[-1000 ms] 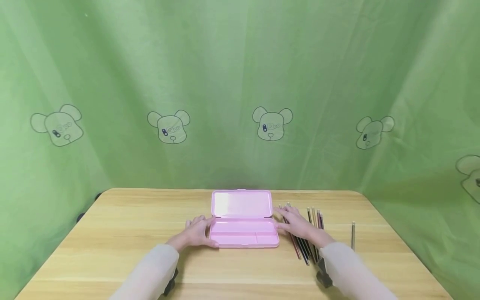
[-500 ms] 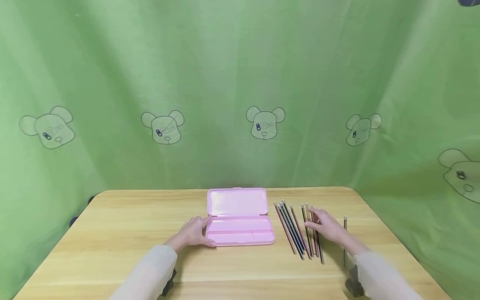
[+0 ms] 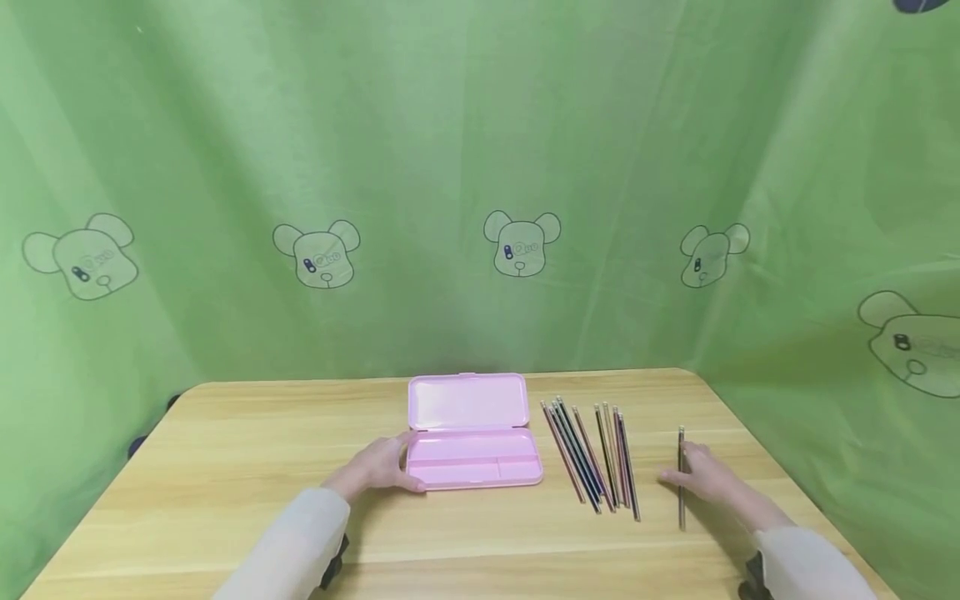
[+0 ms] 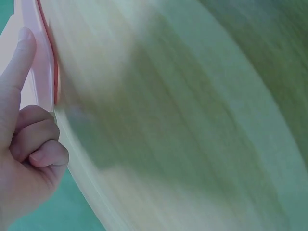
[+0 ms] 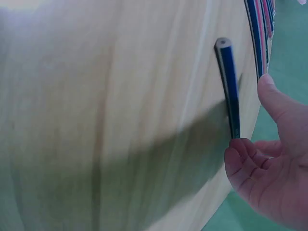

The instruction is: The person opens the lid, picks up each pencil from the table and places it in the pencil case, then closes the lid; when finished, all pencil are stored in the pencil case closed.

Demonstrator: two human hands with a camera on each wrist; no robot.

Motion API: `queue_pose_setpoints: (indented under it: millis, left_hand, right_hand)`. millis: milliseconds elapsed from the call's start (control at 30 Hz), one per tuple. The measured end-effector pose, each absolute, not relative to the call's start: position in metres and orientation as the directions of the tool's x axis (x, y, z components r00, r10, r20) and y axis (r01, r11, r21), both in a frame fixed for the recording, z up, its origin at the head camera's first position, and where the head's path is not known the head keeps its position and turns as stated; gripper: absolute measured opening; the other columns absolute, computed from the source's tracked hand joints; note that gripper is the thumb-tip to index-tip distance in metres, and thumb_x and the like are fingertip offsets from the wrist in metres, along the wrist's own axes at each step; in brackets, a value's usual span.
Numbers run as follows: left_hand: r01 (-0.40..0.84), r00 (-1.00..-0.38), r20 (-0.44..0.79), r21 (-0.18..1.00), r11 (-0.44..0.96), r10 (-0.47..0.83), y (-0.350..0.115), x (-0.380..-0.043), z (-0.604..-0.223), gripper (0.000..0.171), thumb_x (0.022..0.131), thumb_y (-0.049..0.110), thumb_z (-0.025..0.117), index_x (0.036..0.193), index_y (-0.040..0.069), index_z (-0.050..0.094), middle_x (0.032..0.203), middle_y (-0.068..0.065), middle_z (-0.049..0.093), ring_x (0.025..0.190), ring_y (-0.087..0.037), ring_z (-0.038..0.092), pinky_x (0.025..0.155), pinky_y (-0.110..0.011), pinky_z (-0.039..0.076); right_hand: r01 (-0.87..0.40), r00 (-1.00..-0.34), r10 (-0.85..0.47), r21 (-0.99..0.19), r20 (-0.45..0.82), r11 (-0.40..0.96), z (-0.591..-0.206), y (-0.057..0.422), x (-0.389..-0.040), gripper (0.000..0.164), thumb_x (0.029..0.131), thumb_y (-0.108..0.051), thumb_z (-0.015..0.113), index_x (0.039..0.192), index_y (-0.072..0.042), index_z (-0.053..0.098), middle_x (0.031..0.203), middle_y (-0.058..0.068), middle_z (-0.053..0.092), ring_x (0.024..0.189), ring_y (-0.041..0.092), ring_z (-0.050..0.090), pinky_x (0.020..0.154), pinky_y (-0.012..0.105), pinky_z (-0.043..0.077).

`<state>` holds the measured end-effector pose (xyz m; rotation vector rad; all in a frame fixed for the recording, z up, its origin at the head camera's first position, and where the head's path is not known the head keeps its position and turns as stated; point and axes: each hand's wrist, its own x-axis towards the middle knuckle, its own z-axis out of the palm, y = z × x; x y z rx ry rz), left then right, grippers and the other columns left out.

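Observation:
An unfolded pink pencil case (image 3: pixel 465 460) lies on the table, its lid leaning back and its compartments bare. My left hand (image 3: pixel 378 464) holds the case's left end, thumb at the front corner; in the left wrist view the thumb (image 4: pixel 21 57) lies straight along the wall and the other fingers are curled. Far to the right, my right hand (image 3: pixel 708 477) is at a lone dark pencil (image 3: pixel 681 492). In the right wrist view, bent fingertips touch this blue-sided pencil (image 5: pixel 231 91), while the thumb (image 5: pixel 272 96) stands well apart from it.
Several pencils (image 3: pixel 577 454) lie side by side between the case and my right hand, in two loose groups. The wooden table (image 3: pixel 247 450) ends at a green curtain (image 3: pixel 420 317) behind and at the sides.
My right hand has moved right, from the case's right end over the grouped pencils to the lone pencil. The left hand keeps its hold on the case. The head view has shifted slightly.

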<state>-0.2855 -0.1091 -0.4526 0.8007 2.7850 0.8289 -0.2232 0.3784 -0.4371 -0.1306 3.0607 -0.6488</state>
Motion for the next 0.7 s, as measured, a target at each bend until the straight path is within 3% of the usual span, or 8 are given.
queue_pose_setpoints:
  millis: [167, 267, 600, 700]
  left_hand:
    - [0.445, -0.849, 0.022, 0.57, 0.691, 0.529, -0.1089, -0.2852, -0.4523, 0.095, 0.064, 0.033, 0.081, 0.135, -0.008, 0.033, 0.127, -0.032, 0.046, 0.117, -0.043, 0.046, 0.101, -0.051, 0.035]
    - [0.434, -0.852, 0.017, 0.582, 0.687, 0.524, -0.1085, -0.2846, -0.4531, 0.096, 0.064, 0.033, 0.081, 0.135, -0.009, 0.033, 0.127, -0.032, 0.046, 0.117, -0.043, 0.045, 0.101, -0.052, 0.035]
    - [0.425, -0.859, 0.017, 0.583, 0.693, 0.512, -0.1086, -0.2856, -0.4545, 0.095, 0.063, 0.034, 0.082, 0.136, -0.006, 0.034, 0.122, -0.032, 0.05, 0.114, -0.042, 0.049, 0.1, -0.051, 0.037]
    - [0.426, -0.858, 0.021, 0.588, 0.688, 0.513, -0.1087, -0.2855, -0.4537, 0.095, 0.063, 0.032, 0.082, 0.136, -0.006, 0.034, 0.121, -0.033, 0.05, 0.114, -0.043, 0.049, 0.1, -0.051, 0.037]
  right_hand:
    - [-0.038, -0.996, -0.07, -0.427, -0.061, 0.903, -0.4361, 0.3835, -0.2219, 0.07, 0.082, -0.029, 0.065, 0.107, 0.031, 0.036, 0.095, 0.044, 0.047, 0.088, 0.052, 0.051, 0.078, 0.055, 0.048]
    - [-0.044, -0.994, -0.081, -0.424, -0.069, 0.904, -0.4358, 0.3845, -0.2222, 0.067, 0.083, -0.027, 0.065, 0.107, 0.029, 0.038, 0.095, 0.041, 0.05, 0.09, 0.051, 0.052, 0.08, 0.056, 0.047]
    - [-0.026, -0.994, -0.073, -0.474, -0.081, 0.88, -0.438, 0.3824, -0.229, 0.047, 0.08, -0.005, 0.062, 0.105, 0.026, 0.039, 0.084, 0.025, 0.057, 0.078, 0.037, 0.058, 0.073, 0.048, 0.051]
    - [-0.015, -0.994, -0.066, -0.482, -0.089, 0.876, -0.4383, 0.3811, -0.2314, 0.045, 0.079, -0.003, 0.061, 0.105, 0.026, 0.04, 0.085, 0.028, 0.056, 0.077, 0.037, 0.058, 0.073, 0.048, 0.052]
